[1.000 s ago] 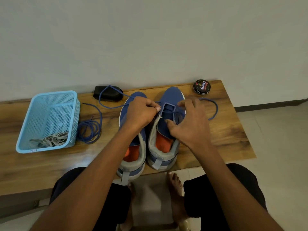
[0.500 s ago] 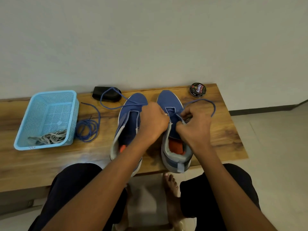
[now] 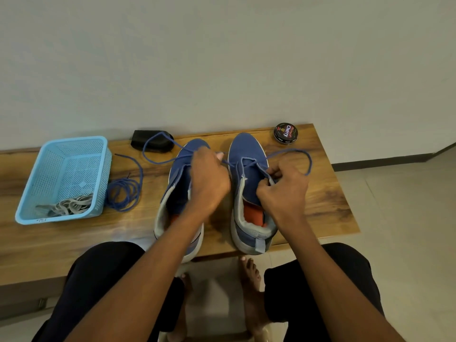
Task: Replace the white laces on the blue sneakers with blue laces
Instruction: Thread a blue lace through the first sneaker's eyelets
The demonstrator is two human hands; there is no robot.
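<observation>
Now two blue sneakers are standing on the wooden bench (image 3: pixel 320 208), heels at its near edge: the left sneaker (image 3: pixel 180 183) and the right sneaker (image 3: pixel 246 154). Two blue laces are showing. The threaded blue lace (image 3: pixel 306 159) is running through the right sneaker's front eyelets, one end looping toward the right edge, the other trailing across the left sneaker's toe toward the far edge. The spare blue lace (image 3: pixel 125 193) is lying coiled just beside the light blue basket (image 3: pixel 32 178) near the left edge, and the white laces (image 3: pixel 71 206) are sitting bunched in that basket's near corner.

The left hand (image 3: pixel 209 181) is curling its fingers, pinching the threaded lace between the shoes. The right hand (image 3: pixel 283 188) is pinching the lace at the right sneaker's eyelets.

Since half a second ago, the sneakers are standing a little further apart, and both hands are pinching as before.

One black brush (image 3: pixel 150 140) is lying at the far edge under the lace loop, and one round polish tin (image 3: pixel 285 133) is sitting at the far right corner. The left forearm is hiding much of the left sneaker's opening.
</observation>
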